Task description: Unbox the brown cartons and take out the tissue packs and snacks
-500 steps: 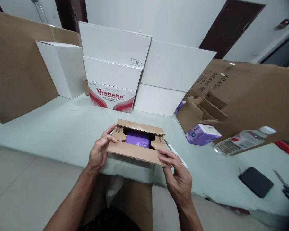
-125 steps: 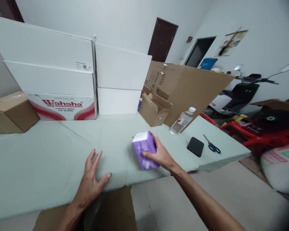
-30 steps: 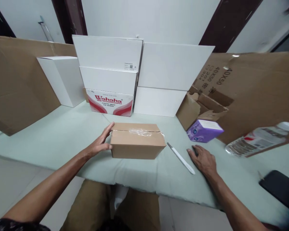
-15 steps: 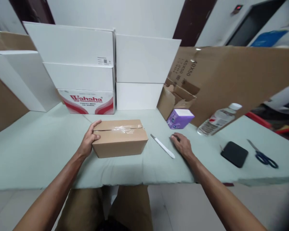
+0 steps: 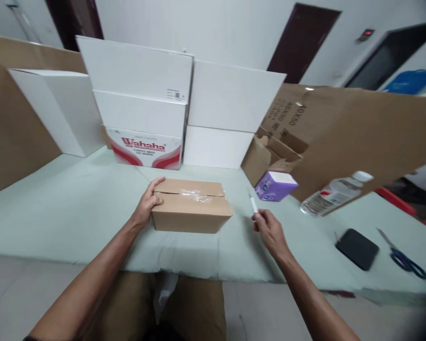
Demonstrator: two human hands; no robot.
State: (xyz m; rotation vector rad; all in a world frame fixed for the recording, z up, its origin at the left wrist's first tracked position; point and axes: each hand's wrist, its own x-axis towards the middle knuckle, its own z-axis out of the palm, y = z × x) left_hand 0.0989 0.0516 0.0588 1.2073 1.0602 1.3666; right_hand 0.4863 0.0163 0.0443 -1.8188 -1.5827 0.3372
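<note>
A small brown cardboard box (image 5: 191,220) sits on the table, its top flaps joined by clear tape (image 5: 195,194) that is wrinkled along the seam. My left hand (image 5: 147,204) grips the box's left end, thumb on the near flap and fingers over the far one. To the right of the box, my right hand (image 5: 270,229) is closed round the handle of a white craft knife (image 5: 253,204). The blade points up and away from me, slightly left, and is apart from the box. The rest of the handle is hidden in my fingers.
White cartons (image 5: 142,113) stand along the back beside a brown cardboard partition (image 5: 369,128). An open carton (image 5: 257,158), a purple tissue pack (image 5: 277,186) and a water bottle (image 5: 335,195) are at right. Nearer lie a black square pad (image 5: 357,248) and scissors (image 5: 404,259).
My right hand has picked the craft knife up off the table, and the blade now points forward. My left hand still holds the box. The whole view has shifted a little.
</note>
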